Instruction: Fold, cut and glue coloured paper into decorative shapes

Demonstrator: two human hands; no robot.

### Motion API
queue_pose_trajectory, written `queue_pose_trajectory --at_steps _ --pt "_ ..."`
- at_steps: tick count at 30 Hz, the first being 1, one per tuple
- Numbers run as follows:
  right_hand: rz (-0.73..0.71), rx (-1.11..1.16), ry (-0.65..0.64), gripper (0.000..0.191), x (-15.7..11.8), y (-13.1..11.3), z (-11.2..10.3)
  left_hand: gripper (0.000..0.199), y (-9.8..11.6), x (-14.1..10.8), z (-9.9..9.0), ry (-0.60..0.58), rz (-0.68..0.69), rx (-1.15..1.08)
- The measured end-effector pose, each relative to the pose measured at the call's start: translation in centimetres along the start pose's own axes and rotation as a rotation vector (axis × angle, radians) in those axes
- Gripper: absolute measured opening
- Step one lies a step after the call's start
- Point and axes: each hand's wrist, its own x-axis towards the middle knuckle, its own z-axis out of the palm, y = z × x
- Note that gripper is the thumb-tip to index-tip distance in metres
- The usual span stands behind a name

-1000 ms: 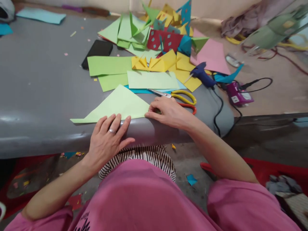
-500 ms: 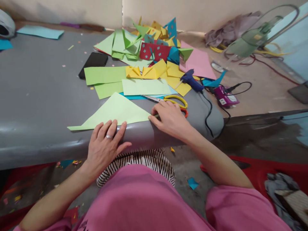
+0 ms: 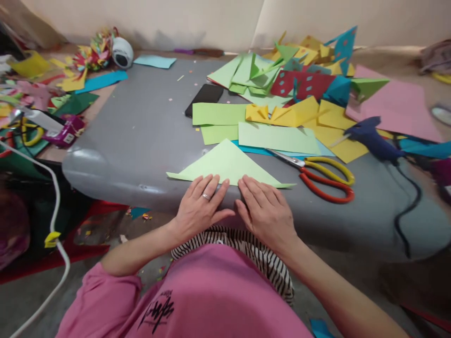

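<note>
A pale green sheet of paper (image 3: 225,162), folded to a wide triangle with narrow tips at both sides, lies near the front edge of the grey table. My left hand (image 3: 200,202), with a ring on one finger, rests flat with its fingertips on the paper's lower edge. Beside it my right hand (image 3: 266,206) lies with fingers stretched over the same edge, right of the middle. Neither hand grips anything. Scissors (image 3: 317,176) with one yellow and one red handle lie to the right of the paper, blades pointing left.
Green strips (image 3: 218,114), a pale green strip (image 3: 278,138) and yellow paper (image 3: 338,136) lie behind. A pile of folded paper (image 3: 303,80) stands at the back. A black phone (image 3: 204,98), a blue glue gun (image 3: 375,138) and a white cable (image 3: 56,206) are also around.
My right hand has moved from the paper's right corner to its lower edge, close to my left hand. The scissors are now uncovered. The view has turned left.
</note>
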Motion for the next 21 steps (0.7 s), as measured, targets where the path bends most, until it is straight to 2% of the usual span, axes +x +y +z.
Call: queue_pose_trajectory --at_steps 3,7,11,15,21 --pt "0.003 -0.013 -0.014 0.046 0.1 0.0 -0.3 0.066 -1.4 -0.5 -0.7 0.0 -0.108 -0.025" --pt "0.001 -0.021 -0.02 0.045 0.3 -0.1 -0.6 0.035 -5.1 -0.4 -2.9 -0.061 -0.269 -0.101" --pt "-0.009 -0.048 -0.013 0.042 0.5 -0.3 -0.7 0.023 -8.2 0.5 -5.2 -0.197 -0.337 -0.347" --pt "-0.008 -0.038 -0.025 0.043 0.5 -0.3 -0.7 0.02 -8.9 1.1 -5.8 -0.233 -0.337 -0.412" --pt "0.01 -0.003 -0.062 0.048 0.2 -0.2 -0.6 0.015 -8.7 1.2 -5.2 -0.256 -0.356 -0.366"
